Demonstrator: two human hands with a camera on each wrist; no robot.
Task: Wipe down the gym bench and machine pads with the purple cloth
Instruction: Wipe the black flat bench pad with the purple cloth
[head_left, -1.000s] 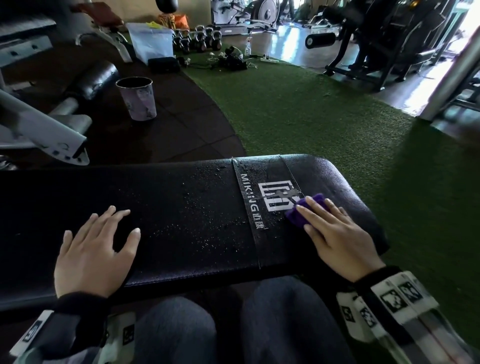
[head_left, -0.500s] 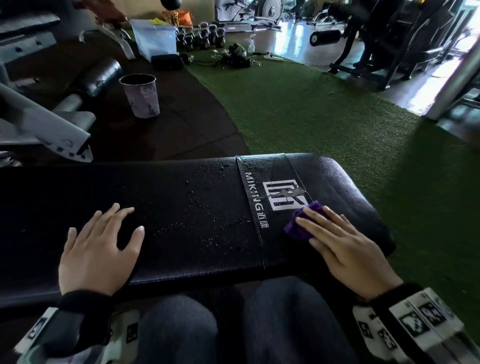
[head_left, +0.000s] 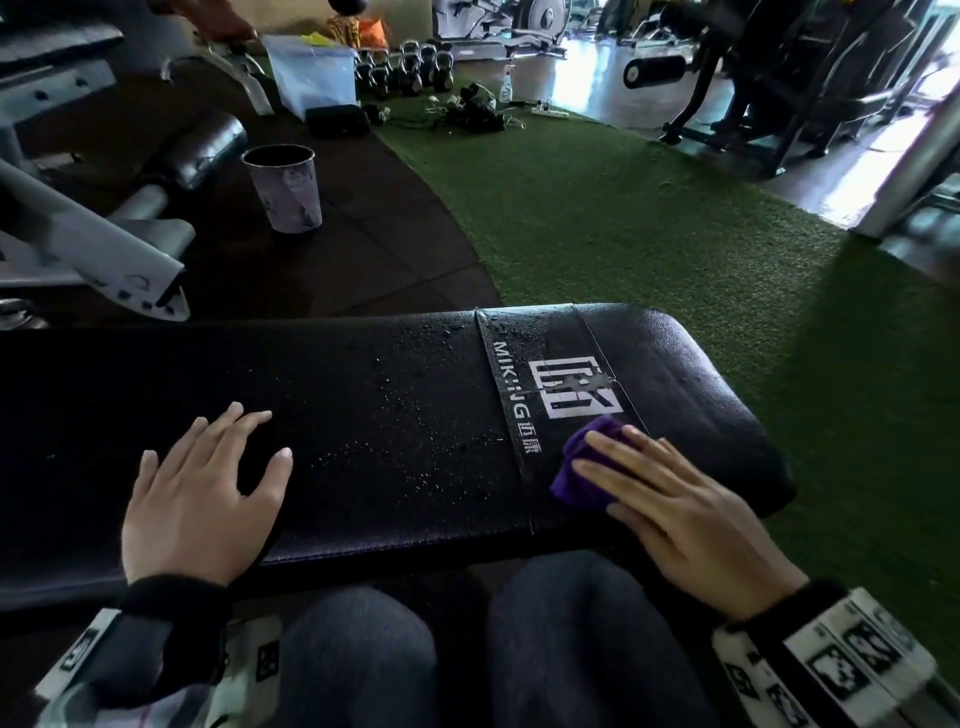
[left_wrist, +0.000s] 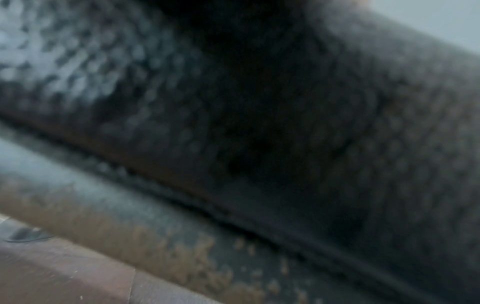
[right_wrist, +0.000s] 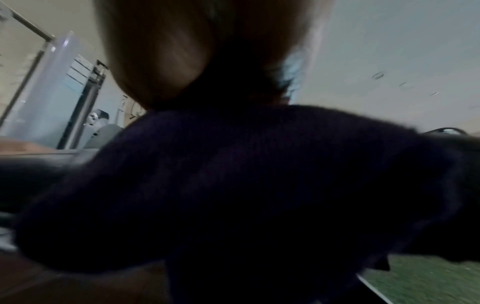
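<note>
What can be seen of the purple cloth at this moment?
The purple cloth is a small, bunched piece of soft-looking fabric, deep violet, lying on the black bench pad just below the white logo. The right hand presses on it with straight fingers, covering most of it; only its left and far edges show. Water droplets speckle the pad to its left. In the right wrist view it fills the frame as a dark, blurred mass.

Under my palms the black padded bench (head_left: 363, 415) feels like smooth leather-look vinyl, slightly glossy, with small water drops on it. The crumpled purple cloth (head_left: 582, 467) under my right hand (head_left: 691, 509) looks soft, fuzzy and matt. The green floor turf (head_left: 649, 234) is rough; the dark rubber floor tiles (head_left: 363, 249) are matt.
</note>
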